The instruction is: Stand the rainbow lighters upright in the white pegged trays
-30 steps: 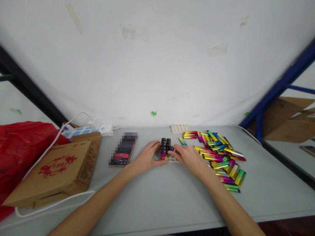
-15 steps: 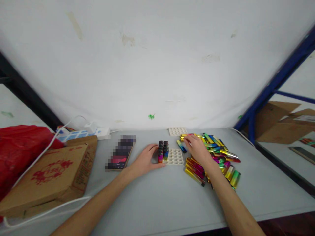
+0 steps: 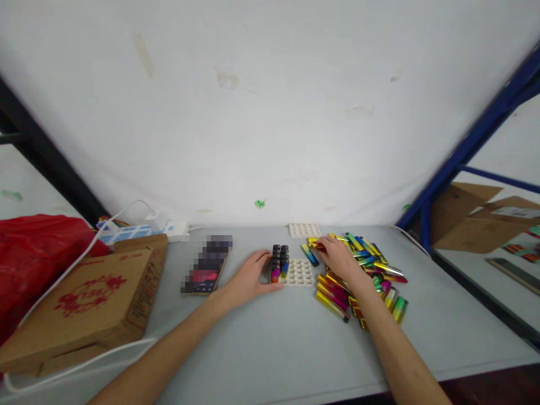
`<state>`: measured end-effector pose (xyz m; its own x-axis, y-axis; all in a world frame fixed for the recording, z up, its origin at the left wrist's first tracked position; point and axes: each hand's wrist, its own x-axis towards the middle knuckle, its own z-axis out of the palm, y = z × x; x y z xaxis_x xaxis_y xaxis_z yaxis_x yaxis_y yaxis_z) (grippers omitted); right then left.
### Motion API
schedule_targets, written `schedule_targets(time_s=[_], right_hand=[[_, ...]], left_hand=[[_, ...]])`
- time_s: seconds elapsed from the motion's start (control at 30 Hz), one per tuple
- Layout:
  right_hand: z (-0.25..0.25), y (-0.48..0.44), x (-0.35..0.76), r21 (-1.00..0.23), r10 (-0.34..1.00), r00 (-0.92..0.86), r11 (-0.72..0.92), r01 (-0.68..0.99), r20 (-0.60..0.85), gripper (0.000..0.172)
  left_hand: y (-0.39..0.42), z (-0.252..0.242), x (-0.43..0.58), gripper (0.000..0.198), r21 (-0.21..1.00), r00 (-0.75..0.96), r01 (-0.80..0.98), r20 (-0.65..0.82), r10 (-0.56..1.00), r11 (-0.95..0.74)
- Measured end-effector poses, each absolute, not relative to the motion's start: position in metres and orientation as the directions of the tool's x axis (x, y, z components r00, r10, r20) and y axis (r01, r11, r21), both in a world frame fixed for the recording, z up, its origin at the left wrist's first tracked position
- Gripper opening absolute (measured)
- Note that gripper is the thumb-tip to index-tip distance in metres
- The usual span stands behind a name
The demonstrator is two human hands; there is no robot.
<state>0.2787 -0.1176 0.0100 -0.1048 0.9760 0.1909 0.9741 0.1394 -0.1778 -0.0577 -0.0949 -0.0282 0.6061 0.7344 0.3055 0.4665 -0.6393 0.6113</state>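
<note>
Two rows of upright lighters (image 3: 276, 264) with black tops stand in the left part of a white tray (image 3: 300, 273) with round holes. My left hand (image 3: 248, 279) is curled around the tray's left side, thumb at its front edge and fingers by the back of the rows. My right hand (image 3: 337, 256) is closed at the left edge of a pile of shiny lighters (image 3: 333, 292), its fingertips on a gold lighter (image 3: 313, 242). A blue-green lighter (image 3: 310, 255) lies between that hand and the tray.
A second white holed tray (image 3: 304, 230) lies by the wall. To the left are a phone (image 3: 211, 264), a cardboard box (image 3: 88, 298), a red bag (image 3: 42, 264) and a power strip (image 3: 139, 230) with white cables. A blue metal post (image 3: 426, 222) rises on the right.
My right hand has shifted slightly, with its fingertips now closed at the gold lighter. My left hand stays at the tray. The camera view has tilted a little upward.
</note>
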Motion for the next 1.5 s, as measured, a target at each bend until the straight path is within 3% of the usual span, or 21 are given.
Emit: schedule_targets(time_s=[0.27,0.37,0.5,0.63,0.83,0.97,1.13,1.27,1.5], right_hand=[[0.016,-0.130,0.280,-0.248,0.972,-0.124,0.173,0.953,0.202,0.023],[0.019,-0.133,0.278,-0.263,0.963,-0.097,0.164,0.951,0.250,0.029],[0.024,-0.136,0.271,-0.391,0.926,-0.015,0.173,0.904,0.377,0.044],[0.028,-0.143,0.256,-0.481,0.880,0.024,0.237,0.844,0.475,0.048],[0.037,-0.152,0.232,-0.675,0.849,0.145,0.288,0.680,0.508,0.051],[0.041,-0.154,0.218,-0.796,0.875,0.173,0.309,0.521,0.452,0.067],[0.043,-0.161,0.198,-0.943,0.964,-0.023,0.264,0.200,0.265,0.061],[0.040,-0.165,0.180,-0.987,0.987,-0.064,0.148,0.057,0.145,0.062],[0.029,-0.164,0.159,-0.998,0.998,-0.064,-0.002,-0.059,0.002,0.084]], left_hand=[[-0.097,-0.026,-0.059,0.081,0.621,0.598,0.460,0.312,0.739,-0.634],[-0.097,-0.026,-0.059,0.081,0.624,0.593,0.460,0.313,0.742,-0.631],[-0.097,-0.026,-0.060,0.079,0.623,0.592,0.455,0.323,0.738,-0.637],[-0.097,-0.026,-0.060,0.080,0.623,0.590,0.461,0.317,0.743,-0.632],[-0.098,-0.025,-0.060,0.080,0.624,0.591,0.462,0.313,0.743,-0.630],[-0.099,-0.023,-0.059,0.079,0.627,0.595,0.453,0.316,0.739,-0.633],[-0.099,-0.022,-0.059,0.080,0.630,0.600,0.449,0.314,0.736,-0.634],[-0.098,-0.022,-0.059,0.079,0.621,0.609,0.440,0.325,0.724,-0.649],[-0.099,-0.022,-0.059,0.077,0.614,0.615,0.435,0.332,0.716,-0.658]])
